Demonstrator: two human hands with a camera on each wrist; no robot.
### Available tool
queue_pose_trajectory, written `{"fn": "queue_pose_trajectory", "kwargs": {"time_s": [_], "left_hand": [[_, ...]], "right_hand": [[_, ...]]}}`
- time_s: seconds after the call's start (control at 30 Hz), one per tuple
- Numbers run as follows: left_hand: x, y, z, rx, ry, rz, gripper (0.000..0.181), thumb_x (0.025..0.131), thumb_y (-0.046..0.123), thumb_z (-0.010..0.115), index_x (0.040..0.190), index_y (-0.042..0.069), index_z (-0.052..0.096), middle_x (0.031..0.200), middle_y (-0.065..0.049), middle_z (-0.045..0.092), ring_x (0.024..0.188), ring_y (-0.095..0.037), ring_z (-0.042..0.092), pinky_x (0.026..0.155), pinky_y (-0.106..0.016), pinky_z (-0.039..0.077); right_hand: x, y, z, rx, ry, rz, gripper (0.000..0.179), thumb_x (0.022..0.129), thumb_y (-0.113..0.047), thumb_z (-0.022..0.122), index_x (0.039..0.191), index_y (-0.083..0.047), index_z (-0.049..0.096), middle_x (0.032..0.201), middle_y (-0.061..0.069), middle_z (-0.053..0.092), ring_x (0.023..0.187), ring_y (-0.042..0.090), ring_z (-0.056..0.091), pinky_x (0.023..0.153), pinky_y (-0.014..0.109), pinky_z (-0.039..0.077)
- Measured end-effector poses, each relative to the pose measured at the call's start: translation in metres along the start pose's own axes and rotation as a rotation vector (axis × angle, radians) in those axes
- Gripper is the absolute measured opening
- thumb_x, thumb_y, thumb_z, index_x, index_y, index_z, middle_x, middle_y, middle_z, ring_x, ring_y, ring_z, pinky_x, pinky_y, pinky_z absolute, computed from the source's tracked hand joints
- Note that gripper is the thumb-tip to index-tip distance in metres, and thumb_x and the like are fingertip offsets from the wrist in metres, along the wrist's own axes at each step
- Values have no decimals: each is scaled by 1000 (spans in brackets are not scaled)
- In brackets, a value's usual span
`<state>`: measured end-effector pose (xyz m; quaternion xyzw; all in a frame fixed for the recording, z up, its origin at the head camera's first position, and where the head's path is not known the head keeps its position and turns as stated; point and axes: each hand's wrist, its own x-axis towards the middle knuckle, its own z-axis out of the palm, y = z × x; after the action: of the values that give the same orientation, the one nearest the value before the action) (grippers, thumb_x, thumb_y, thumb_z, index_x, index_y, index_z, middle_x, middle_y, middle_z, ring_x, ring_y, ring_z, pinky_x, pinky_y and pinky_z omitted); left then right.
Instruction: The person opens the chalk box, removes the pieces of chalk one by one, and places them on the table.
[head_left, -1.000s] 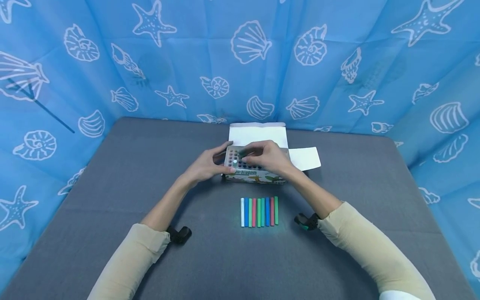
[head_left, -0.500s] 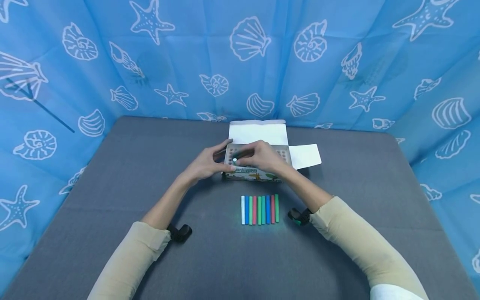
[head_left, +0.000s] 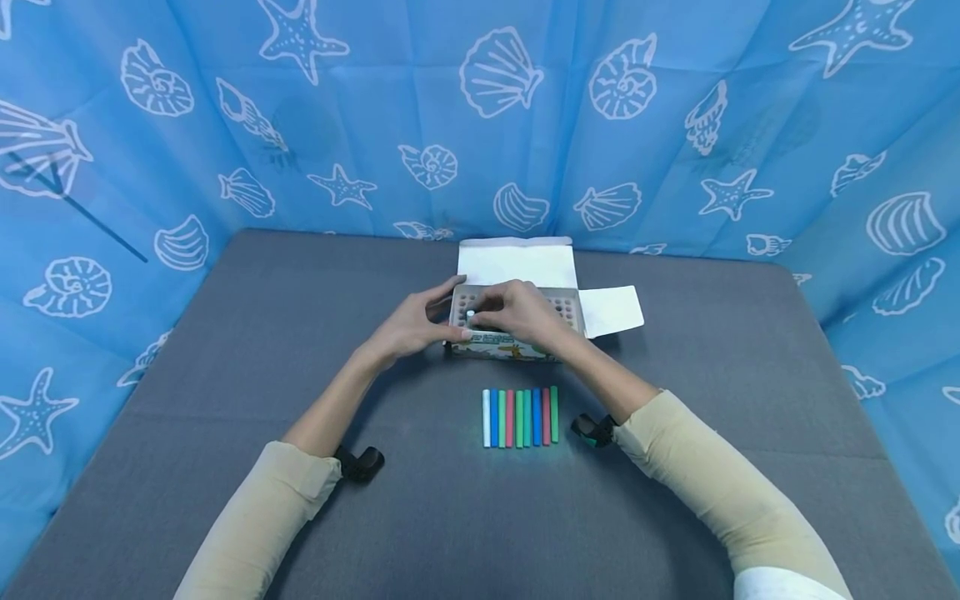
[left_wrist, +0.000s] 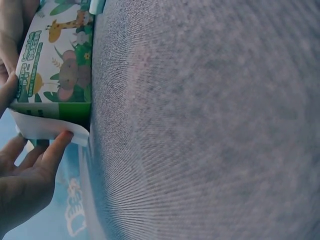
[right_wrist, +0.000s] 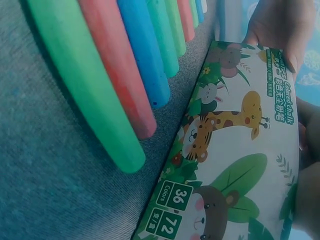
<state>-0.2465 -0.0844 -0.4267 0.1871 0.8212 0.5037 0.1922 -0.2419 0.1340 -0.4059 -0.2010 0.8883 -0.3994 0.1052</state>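
Note:
My left hand (head_left: 408, 331) grips the left end of a printed cardboard chalk box (head_left: 517, 350), thumb on its front edge. In the left wrist view its fingers (left_wrist: 57, 152) touch a white end flap. Over the box's open top, my right hand (head_left: 521, 315) has thumb and forefinger pinched at a white chalk stick (head_left: 470, 316), which stands up near the left end; its lower part is hidden. A grey insert with rows of holes (head_left: 567, 312) fills the box. The right wrist view shows the front panel (right_wrist: 240, 130), printed with animals and "Colored chalk".
A row of several chalk sticks (head_left: 519, 418) in white, blue, green and red lies in front of the box. The white lid (head_left: 517, 262) is folded back and a side flap (head_left: 611, 311) sticks out right. Behind the grey table (head_left: 300, 275) hangs a blue shell-patterned curtain (head_left: 337, 108).
My right hand has moved slightly left to the white chalk stick, which now shows a little more of its length. The left hand keeps its hold on the box.

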Motion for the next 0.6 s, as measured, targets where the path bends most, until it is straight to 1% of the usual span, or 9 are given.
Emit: {"fn": "queue_pose_trajectory", "kwargs": {"time_s": [0.17, 0.4, 0.5, 0.6], "left_hand": [[-1, 0, 0, -7, -3, 12, 88, 87, 29, 79, 158, 28, 27, 163, -6, 24, 147, -29, 26, 113, -49, 35], [-1, 2, 0, -5, -7, 15, 88, 88, 27, 79, 158, 27, 26, 163, -6, 24, 147, -30, 27, 113, -48, 35], [-1, 2, 0, -5, -6, 14, 88, 88, 28, 79, 159, 26, 26, 163, -7, 23, 147, -31, 27, 113, -49, 35], [-1, 2, 0, -5, -3, 11, 88, 88, 28, 79, 159, 26, 26, 163, -7, 23, 147, -32, 28, 112, -50, 36]], "right_hand": [[-1, 1, 1, -30, 3, -40, 12, 97, -20, 68, 103, -11, 72, 92, 1, 74, 82, 13, 68, 74, 33, 55], [-4, -1, 0, -69, 27, -75, 14, 100, -20, 63, 106, -9, 66, 98, 4, 74, 86, 16, 69, 75, 36, 54], [-5, -2, 0, -52, 41, -70, 15, 101, -22, 61, 108, -9, 64, 101, 6, 74, 88, 17, 69, 74, 37, 54], [-6, -2, -1, -3, 55, -66, 16, 101, -23, 60, 110, -10, 63, 105, 8, 73, 89, 18, 70, 74, 35, 56]]}}
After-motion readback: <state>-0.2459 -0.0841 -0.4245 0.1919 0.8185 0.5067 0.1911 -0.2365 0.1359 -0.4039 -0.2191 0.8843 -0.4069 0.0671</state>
